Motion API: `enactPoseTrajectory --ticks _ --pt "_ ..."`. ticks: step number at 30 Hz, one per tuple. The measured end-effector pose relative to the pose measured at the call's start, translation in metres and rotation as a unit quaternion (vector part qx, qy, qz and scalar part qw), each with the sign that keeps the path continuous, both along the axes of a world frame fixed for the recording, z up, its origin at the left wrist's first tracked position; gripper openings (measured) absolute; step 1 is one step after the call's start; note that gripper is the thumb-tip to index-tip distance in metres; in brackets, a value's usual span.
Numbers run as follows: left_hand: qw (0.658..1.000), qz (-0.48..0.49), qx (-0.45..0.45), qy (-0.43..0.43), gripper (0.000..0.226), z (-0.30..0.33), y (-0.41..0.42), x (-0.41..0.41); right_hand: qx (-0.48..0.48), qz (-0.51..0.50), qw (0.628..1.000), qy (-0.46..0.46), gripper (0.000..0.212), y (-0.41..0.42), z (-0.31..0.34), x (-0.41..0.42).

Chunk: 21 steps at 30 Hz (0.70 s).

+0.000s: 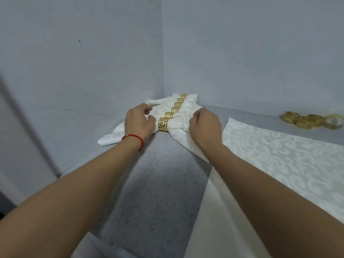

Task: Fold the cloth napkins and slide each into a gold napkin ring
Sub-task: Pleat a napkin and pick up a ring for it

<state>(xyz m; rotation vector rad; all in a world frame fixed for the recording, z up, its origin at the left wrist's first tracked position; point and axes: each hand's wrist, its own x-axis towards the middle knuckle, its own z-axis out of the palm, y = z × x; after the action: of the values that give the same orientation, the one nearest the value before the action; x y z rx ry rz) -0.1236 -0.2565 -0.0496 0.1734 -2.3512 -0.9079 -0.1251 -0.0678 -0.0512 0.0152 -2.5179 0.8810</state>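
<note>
Pinching the nearest ringed napkin [178,127] at the tabletop's [149,183] far corner, left hand [138,121] and right hand [204,127] risk tugging unevenly, sliding its gold ring [163,124] off-centre or disturbing the finished row behind.

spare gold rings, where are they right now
In the head view, the spare gold rings sit clustered at the far right of the counter by the wall, beyond the flat patterned napkin.

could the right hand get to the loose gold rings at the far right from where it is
Probably yes. The loose gold rings lie in the open on the counter, with nothing between them and the right hand. That hand is busy on the ringed napkin, so it must let go first.
</note>
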Motion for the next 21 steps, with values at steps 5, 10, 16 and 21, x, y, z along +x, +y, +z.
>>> enactPoseTrajectory --ticks 5,10,16,21 --pt "0.974 -0.137 -0.145 0.104 0.033 0.004 0.085 0.072 0.025 -0.062 0.998 -0.003 0.021 0.113 0.0 0.042" --pt "0.936 -0.243 -0.252 -0.03 0.023 -0.007 0.196 0.136 0.148 -0.204 0.966 -0.051 0.017 0.249 -0.006 0.093" --pt "0.936 -0.2 -0.271 -0.105 0.03 -0.015 0.251 0.144 0.26 -0.334 0.881 -0.213 0.022 0.378 -0.006 0.161" --pt "0.96 -0.177 -0.19 -0.103 0.012 -0.013 0.259 0.147 0.308 -0.314 0.883 -0.166 0.016 0.391 -0.004 0.175"
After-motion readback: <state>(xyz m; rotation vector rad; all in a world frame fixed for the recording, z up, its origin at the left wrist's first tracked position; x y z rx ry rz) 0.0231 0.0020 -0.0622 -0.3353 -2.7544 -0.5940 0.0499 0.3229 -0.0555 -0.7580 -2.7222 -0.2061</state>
